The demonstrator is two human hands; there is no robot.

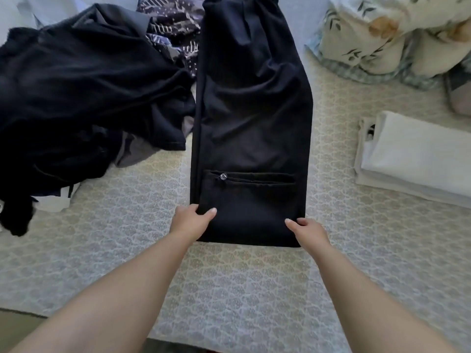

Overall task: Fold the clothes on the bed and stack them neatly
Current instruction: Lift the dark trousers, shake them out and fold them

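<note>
Both hands, left hand (190, 220) & right hand (309, 231), pinch black pants (252, 110) hem; dark clothes pile (76, 98) crowds left (white folded stack (413, 156) right)

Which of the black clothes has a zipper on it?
The black pants laid out flat in the middle, gripped at the near end by the left hand and right hand. Their pocket zipper shows; the crumpled black pile shows none.

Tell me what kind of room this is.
Most likely a bedroom. The person works on a bed with a patterned bedspread, floral pillows sit at its far right corner, and a heap of unfolded dark clothes lies left of the black trousers being folded.
</note>
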